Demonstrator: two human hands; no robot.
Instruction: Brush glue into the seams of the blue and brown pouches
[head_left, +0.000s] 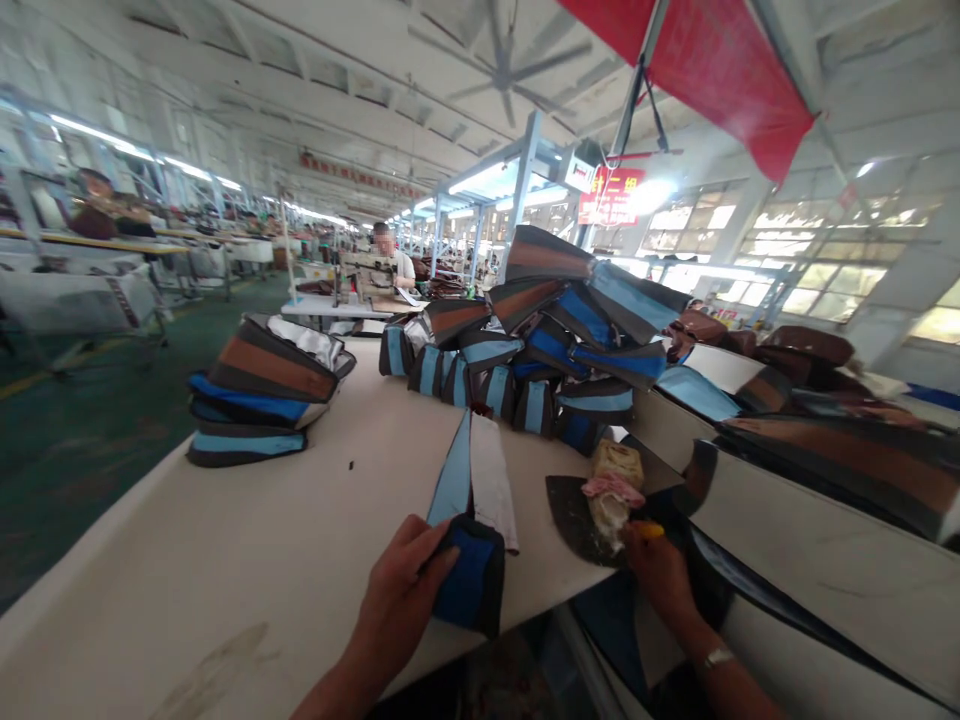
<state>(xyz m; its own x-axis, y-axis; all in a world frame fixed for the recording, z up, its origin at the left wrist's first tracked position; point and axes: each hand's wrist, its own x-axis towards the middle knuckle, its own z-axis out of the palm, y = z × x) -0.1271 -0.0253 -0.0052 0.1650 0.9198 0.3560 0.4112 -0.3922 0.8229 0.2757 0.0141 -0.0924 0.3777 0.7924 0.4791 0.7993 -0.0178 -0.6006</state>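
Observation:
My left hand [401, 595] pinches a blue and dark grey sewn fabric piece [469, 575] at the near edge of the table. Under and behind that piece lies a light blue and white strip [491, 470], reaching away from me. My right hand [660, 565] is closed on a small yellow-handled tool [649, 530], whose working end I cannot make out. Just beyond the tool, a stained, whitish-yellow container [619, 465] with a pink cloth [611, 488] around it rests on a dark, curved flat piece [574, 515].
A large heap of striped sewn pieces [536, 345] covers the table's back. At left stands a smaller stack [262, 390]. More panels [840, 440] lie on the right. The pale tabletop [300, 540] ends at a green floor [97, 420]; a person [403, 265] sits farther off.

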